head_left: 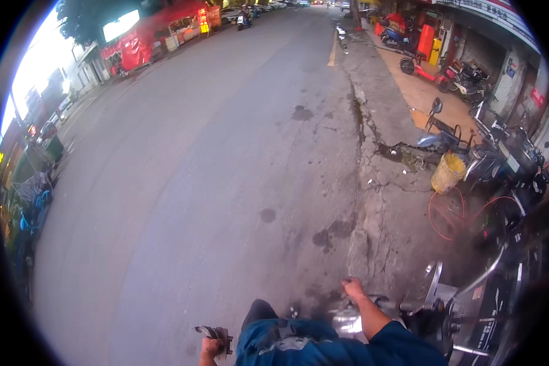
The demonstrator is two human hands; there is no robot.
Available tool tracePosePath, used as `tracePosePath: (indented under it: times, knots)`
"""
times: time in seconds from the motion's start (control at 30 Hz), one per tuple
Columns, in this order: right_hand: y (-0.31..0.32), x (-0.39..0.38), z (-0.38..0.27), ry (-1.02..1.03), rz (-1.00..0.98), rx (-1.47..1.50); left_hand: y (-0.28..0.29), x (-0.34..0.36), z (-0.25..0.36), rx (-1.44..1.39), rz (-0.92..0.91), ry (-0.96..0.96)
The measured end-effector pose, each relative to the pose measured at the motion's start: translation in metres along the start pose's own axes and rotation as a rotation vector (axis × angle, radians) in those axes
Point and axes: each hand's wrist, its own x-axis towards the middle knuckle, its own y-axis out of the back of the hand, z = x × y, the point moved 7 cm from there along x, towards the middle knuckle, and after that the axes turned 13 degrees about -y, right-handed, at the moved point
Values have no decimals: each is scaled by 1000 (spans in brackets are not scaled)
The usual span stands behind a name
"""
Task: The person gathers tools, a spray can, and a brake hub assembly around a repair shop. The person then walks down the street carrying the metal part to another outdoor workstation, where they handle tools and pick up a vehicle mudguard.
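Observation:
Low in the picture, my left hand [212, 346] is closed on a metal part [208, 331], dark and greyish, with a curved piece on top and a blocky side. Its exact kind is too small to tell. My right hand [352, 287] reaches forward over the ground at the road's broken edge, its fingers curled in. Whether anything lies inside them is hidden. Just below that arm a shiny metal object [348, 323] shows, partly covered by my blue shirt [299, 344]. One dark-clad knee [260, 310] juts forward between my hands.
Along the right stand parked motorbikes [518, 155], a yellow bucket [448, 173], a looped red hose [448, 216] and a red scooter [430, 74]. Cracked pavement [378, 213] borders the asphalt road [213, 152]. Far off, a person on a scooter [244, 20] is near red-covered stalls [137, 50].

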Motion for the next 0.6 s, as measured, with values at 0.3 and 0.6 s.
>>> tracePosePath:
  times: [0.3,0.6]
  knots:
    - [38,157,-110,-18,133,371,59,215,-185,-512,-210,516]
    - [30,182,13,-520,-53,-406,300,525,-191,-391,-158,280]
